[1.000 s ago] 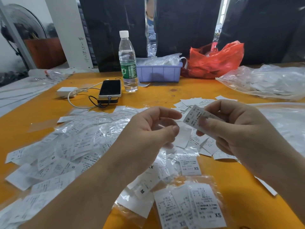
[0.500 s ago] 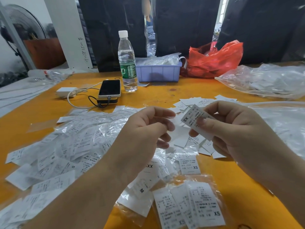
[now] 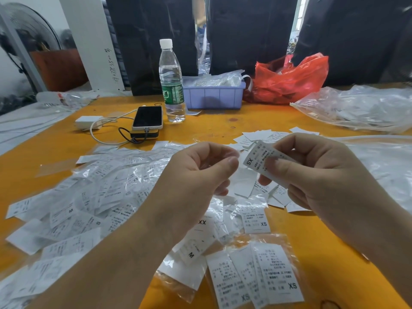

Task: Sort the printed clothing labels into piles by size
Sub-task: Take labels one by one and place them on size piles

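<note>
xs label (image 3: pixel 263 162) is pinched in right hand (image 3: pixel 321 175), long axis running 10 to 4 o'clock; left hand (image 3: pixel 196 175) curled, nothing seen held, just at label's 9. xs pile (image 3: pixel 263 279) lies at 6 o'clock, w/ right hand nearer.

Small print on the held label (image 3: pixel 265 162) illegible; near packets (image 3: pixel 256 279) cut by the bottom edge.

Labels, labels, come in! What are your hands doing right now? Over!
Right hand pinches one XS label. Left hand curled, fingers holding nothing visible. Unsorted pile waits left. Nothing blocking.
</note>
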### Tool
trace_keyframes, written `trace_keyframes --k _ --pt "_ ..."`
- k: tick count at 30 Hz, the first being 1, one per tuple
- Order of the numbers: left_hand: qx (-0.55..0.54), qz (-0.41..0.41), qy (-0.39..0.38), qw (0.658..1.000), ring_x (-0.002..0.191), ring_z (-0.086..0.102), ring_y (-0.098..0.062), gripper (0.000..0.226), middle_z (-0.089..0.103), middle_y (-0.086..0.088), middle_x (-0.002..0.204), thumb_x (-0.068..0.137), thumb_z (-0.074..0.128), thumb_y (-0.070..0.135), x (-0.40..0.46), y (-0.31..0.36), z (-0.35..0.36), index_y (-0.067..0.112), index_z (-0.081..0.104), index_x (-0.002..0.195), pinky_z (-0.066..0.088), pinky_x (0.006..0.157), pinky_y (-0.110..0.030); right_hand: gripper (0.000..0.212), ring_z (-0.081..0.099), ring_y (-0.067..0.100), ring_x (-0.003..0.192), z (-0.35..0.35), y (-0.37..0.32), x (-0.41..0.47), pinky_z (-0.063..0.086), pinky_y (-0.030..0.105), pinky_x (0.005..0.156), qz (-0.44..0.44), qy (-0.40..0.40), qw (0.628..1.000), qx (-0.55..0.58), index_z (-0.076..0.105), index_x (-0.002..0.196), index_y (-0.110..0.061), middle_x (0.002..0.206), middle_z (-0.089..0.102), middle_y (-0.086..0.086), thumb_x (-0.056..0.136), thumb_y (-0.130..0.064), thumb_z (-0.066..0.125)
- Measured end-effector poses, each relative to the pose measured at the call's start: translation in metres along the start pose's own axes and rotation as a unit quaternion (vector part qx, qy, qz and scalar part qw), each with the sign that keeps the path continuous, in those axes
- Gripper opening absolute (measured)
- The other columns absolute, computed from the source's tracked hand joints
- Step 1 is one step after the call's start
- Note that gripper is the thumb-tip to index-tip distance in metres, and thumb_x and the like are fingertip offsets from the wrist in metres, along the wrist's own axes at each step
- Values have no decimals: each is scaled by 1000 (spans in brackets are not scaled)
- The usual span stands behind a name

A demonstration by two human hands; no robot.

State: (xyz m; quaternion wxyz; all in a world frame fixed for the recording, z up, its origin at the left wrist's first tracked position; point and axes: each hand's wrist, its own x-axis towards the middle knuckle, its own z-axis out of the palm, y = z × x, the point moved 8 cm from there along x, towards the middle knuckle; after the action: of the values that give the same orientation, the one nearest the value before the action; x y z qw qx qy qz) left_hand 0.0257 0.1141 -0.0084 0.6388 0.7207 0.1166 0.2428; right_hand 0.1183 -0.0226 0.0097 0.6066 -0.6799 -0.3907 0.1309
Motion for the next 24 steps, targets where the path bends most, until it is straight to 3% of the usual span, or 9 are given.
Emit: trace_keyframes --k 13,18,24 --pt "13 -3 -8 1000 62 59 -4 11 72 3 74 89 65 27 0 -1 2 23 73 85 59 70 -24 15 53 -1 39 10 -2 -2 35 4 41 -3 -38 999 12 70 77 -16 70 71 11 89 -8 64" --pt "15 -2 -11 1000 63 60 -4 16 72 4 76 78 66 37 0 -1 3 25 74 85 59 70 -26 10 52 -2 37 14 -2 -3 36 5 40 2 -57 998 25 70 81 -8 65 70 7 87 -4 64" --pt "2 -1 -9 1000 64 60 -7 9 72 3 73 82 69 27 0 0 3 20 73 84 57 65 -23 7 50 0 38 16 1 -2 32 5 40 11 -77 997 -5 72 83 -10 62 67 6 86 -8 66"
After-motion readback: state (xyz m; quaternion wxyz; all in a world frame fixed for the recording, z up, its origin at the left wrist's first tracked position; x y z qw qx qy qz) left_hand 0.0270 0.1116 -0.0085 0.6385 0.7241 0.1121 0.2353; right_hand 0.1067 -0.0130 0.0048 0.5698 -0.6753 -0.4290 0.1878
